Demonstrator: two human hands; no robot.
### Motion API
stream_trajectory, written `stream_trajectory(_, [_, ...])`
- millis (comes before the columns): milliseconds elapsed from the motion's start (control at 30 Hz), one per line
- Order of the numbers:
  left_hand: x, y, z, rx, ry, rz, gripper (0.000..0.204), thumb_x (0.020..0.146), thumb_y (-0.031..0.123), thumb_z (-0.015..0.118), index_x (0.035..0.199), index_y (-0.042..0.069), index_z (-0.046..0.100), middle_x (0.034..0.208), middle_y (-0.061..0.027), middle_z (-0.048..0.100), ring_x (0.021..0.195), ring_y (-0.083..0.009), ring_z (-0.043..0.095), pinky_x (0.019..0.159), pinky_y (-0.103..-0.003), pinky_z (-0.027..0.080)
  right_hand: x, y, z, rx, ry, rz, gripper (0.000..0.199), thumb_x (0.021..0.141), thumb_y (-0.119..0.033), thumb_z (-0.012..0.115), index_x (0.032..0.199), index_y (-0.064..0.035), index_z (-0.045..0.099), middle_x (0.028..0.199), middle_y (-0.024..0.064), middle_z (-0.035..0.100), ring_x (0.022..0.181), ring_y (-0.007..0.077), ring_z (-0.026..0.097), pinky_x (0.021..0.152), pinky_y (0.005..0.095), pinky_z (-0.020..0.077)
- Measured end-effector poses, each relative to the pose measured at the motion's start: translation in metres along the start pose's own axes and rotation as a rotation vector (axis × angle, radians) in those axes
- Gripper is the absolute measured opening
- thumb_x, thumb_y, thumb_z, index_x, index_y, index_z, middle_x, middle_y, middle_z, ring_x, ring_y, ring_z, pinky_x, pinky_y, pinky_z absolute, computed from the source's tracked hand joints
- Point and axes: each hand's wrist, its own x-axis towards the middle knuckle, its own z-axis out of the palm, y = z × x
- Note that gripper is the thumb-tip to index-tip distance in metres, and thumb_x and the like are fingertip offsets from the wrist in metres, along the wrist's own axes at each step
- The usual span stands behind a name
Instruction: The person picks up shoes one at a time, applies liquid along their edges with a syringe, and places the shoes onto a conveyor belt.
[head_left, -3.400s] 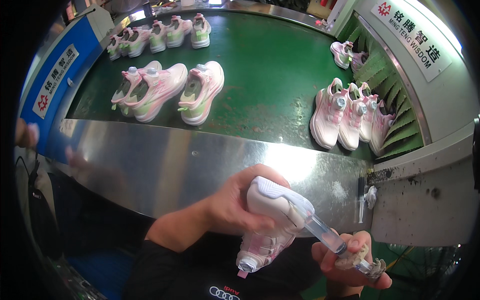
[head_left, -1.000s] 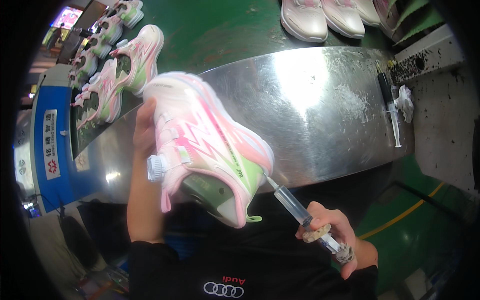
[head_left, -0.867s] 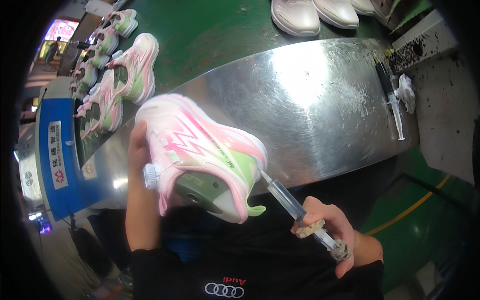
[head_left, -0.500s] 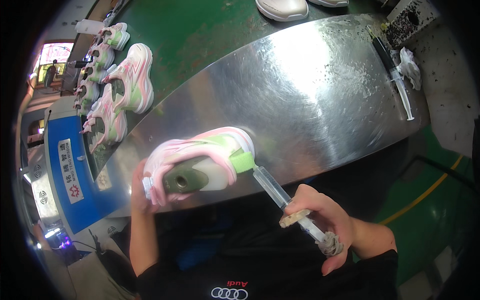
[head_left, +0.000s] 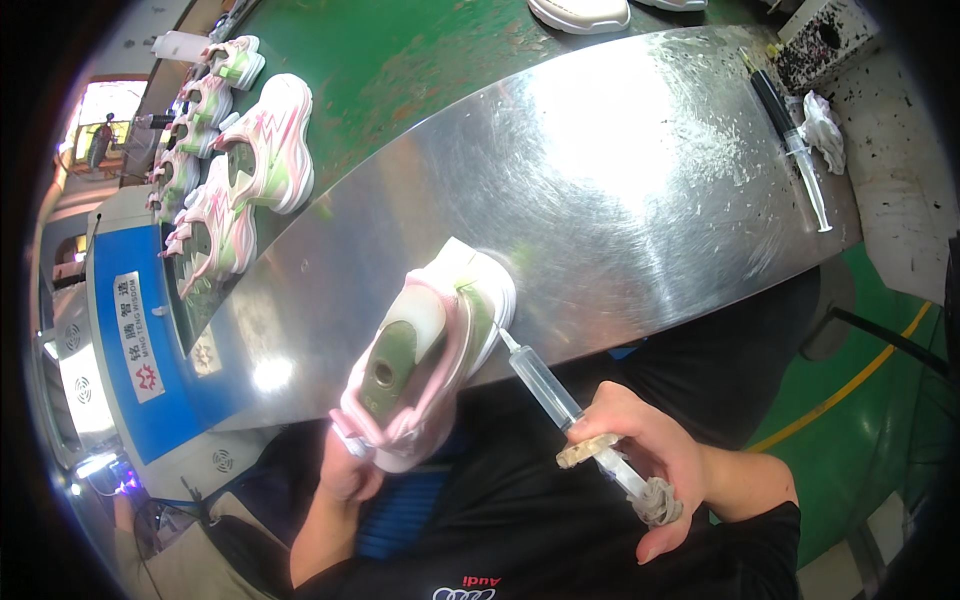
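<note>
My left hand [head_left: 350,468] is closed on the lower-left end of a pink, white and green sneaker [head_left: 440,345]. The shoe is tilted above the near edge of the metal tabletop, its opening and dark green insole showing. My right hand [head_left: 645,430] grips a clear syringe [head_left: 545,388], with a beige wrap at the barrel's flange and a grey wad on the plunger end. The syringe's narrow tip meets the sneaker's side near the sole; whether it touches is hard to tell.
Several matching sneakers [head_left: 275,145] line the left side. The shiny metal tabletop [head_left: 450,190] spans the middle. On its far right lie a dark-filled syringe [head_left: 785,130] and crumpled white tissue [head_left: 823,130]. A blue-and-white machine [head_left: 140,350] stands at left; pale shoes [head_left: 580,12] sit at the back.
My left hand has turned the sneaker and moved it toward me, so its side now faces the syringe tip instead of the green pull tab. My right hand has barely moved.
</note>
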Motion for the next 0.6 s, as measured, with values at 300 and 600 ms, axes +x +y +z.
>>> stream_trajectory(300, [-0.007, -0.025, 0.045, -0.377, -0.294, -0.103, 0.084, 0.070, 0.006, 0.069, 0.139, 0.000, 0.021, 0.131, -0.0186, 0.044, 0.119, -0.0299, 0.047, 0.100, -0.043, 0.039, 0.006, -0.021, 0.005, -0.107, -0.061, -0.001, 0.094, 0.055, -0.052, 0.078, 0.124, 0.0013, 0.043, 0.112, 0.0100, 0.055, 0.083, 0.0219, 0.048, 0.075, 0.0314, 0.0332])
stream_trajectory(600, [0.006, -0.043, 0.066, -0.651, -0.567, -0.288, 0.083, 0.071, -0.014, 0.057, 0.142, 0.005, 0.017, 0.135, -0.0148, 0.040, 0.124, -0.0281, 0.042, 0.101, -0.042, 0.036, 0.003, -0.074, 0.017, -0.085, -0.152, 0.225, 0.102, 0.052, -0.051, 0.083, 0.123, 0.0089, 0.039, 0.108, 0.0122, 0.044, 0.098, 0.0189, 0.049, 0.082, 0.0284, 0.0381])
